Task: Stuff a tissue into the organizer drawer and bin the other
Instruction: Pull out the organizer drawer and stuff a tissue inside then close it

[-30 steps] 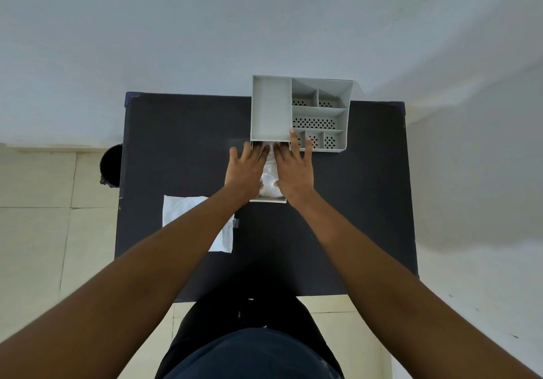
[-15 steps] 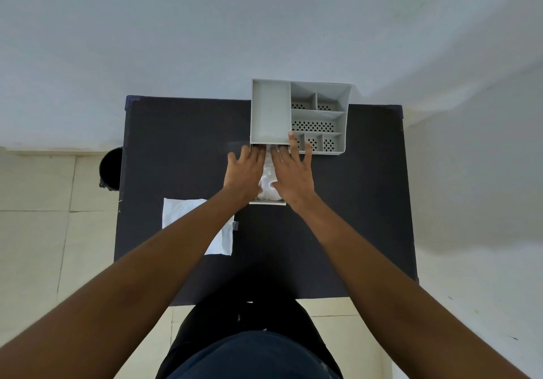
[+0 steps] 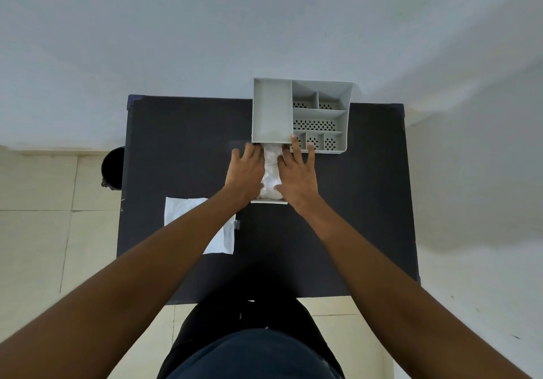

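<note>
Head view: person standing at a dark table [image 3: 176, 149], both arms reaching forward.
Step in hand: by the look of it, sliding the shallow drawer [image 3: 269, 201] at the base of the grey organizer [image 3: 271, 111]; direction cannot be told.
Drawer: sticking out toward the person from under the organizer's big left compartment, carrying a white plastic-wrapped bundle [image 3: 271, 170].
Left hand [image 3: 246, 170]: lying flat along the drawer's left side, fingers extended, clasping nothing.
Right hand [image 3: 297, 174]: pressing flat along the right side, forefinger reaching the organizer's front wall.
Next move: probably calling for even pressure from both sides, with the bundle sitting low enough to avoid snagging.
Writing: none readable; no brand showing.
Elsewhere: white packet [image 3: 191, 217] lying under the left forearm; black bin [image 3: 113, 170] standing on the floor.
</note>
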